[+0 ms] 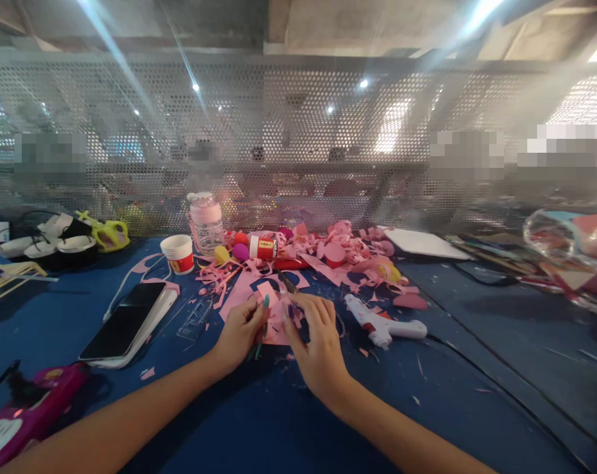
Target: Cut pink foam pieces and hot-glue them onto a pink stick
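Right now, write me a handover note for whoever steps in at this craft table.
Left hand: pinching the pink paper piece.
Right hand: gripping the same piece from its other side.
Nearby: white glue gun right of the hands, phone to the left, pink paper scraps and red-labelled cup behind.
Done: much paper already cut.
Left: the piece in hand looks unfinished.

Both hands meeting at frame centre, left hand (239,332) and right hand (318,342) pinching a paper piece (277,315) between them. Glue gun (384,324) just right of that. Phone (125,320) lying centre-left. Paper cup (178,253) and bottle (207,222) further up, scraps pile (337,253) spread to their right.
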A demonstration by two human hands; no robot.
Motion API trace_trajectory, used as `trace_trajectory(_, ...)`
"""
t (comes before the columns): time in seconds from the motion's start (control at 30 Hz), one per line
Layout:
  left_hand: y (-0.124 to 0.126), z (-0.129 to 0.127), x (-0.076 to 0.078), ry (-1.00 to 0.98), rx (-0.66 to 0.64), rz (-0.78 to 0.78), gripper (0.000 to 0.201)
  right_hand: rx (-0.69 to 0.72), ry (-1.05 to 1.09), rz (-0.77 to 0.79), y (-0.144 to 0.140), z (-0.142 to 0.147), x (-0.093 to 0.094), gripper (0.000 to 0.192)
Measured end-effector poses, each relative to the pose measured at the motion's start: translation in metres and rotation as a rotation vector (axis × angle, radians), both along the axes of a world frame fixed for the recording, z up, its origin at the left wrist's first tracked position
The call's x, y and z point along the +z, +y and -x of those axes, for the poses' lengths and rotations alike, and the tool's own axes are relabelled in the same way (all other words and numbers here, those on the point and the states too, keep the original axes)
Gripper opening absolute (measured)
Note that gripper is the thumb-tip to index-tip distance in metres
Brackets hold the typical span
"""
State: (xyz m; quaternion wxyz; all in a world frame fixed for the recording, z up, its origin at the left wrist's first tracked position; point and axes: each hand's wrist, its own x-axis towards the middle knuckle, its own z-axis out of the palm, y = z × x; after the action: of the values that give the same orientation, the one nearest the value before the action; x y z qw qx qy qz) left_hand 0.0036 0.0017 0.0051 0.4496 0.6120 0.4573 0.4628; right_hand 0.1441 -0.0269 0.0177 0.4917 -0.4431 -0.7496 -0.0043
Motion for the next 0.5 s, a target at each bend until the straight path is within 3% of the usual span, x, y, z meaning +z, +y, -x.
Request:
trace_trajectory(0.27, -0.0002, 0.0023, -0.0033, 0.063, 0.003, -0.057, 0.036, 0.083, 0.1, 0.123, -0.0019, 0.0052, -0.0024, 0.012)
trace_trajectory(0.5, -0.0011, 0.0032, 0.0001, 0.134, 0.023, -0.094, 0.034, 0.143, 0.518, 0.593, 0.0043, 0.0079, -0.0033, 0.015)
